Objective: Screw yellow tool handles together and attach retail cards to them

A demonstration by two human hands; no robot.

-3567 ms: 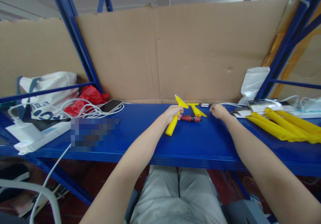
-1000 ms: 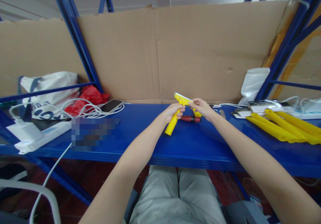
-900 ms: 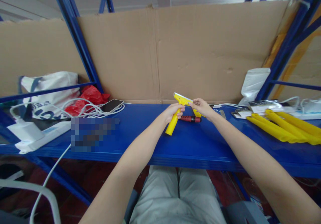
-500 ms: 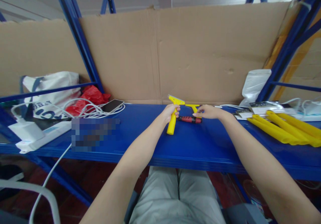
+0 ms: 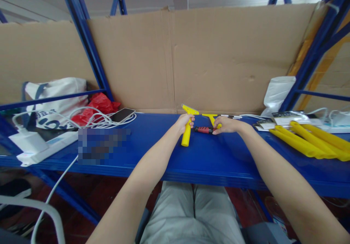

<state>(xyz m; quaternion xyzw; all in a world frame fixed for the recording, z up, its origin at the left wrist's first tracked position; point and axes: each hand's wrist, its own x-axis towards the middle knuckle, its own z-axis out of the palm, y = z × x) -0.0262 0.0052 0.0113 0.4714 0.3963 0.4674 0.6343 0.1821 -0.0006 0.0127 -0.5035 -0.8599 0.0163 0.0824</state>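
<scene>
My left hand (image 5: pixel 186 123) is wrapped round a yellow scraper (image 5: pixel 186 138), whose wide head points up and back and whose handle hangs toward me. To its right, my right hand (image 5: pixel 223 124) has its fingers closed at the right end of a red and black screwdriver (image 5: pixel 204 130), which lies crosswise on the blue table. A second yellow scraper head (image 5: pixel 209 116) lies just behind the screwdriver, partly covered by my right fingers. A black and white pen-like item (image 5: pixel 231 116) rests behind my right hand.
Several yellow handles (image 5: pixel 314 142) and packets (image 5: pixel 291 117) lie at the right on the blue table (image 5: pixel 153 164). A phone (image 5: pixel 123 115), white cables, a red bag (image 5: pixel 100 105), a power strip (image 5: pixel 49 149) and a cloth bag (image 5: pixel 60 98) are at the left. Cardboard (image 5: pixel 218 58) stands behind.
My right hand has moved down onto the right end of the screwdriver and its fingers have closed there. The scraper in my left hand has shifted slightly left.
</scene>
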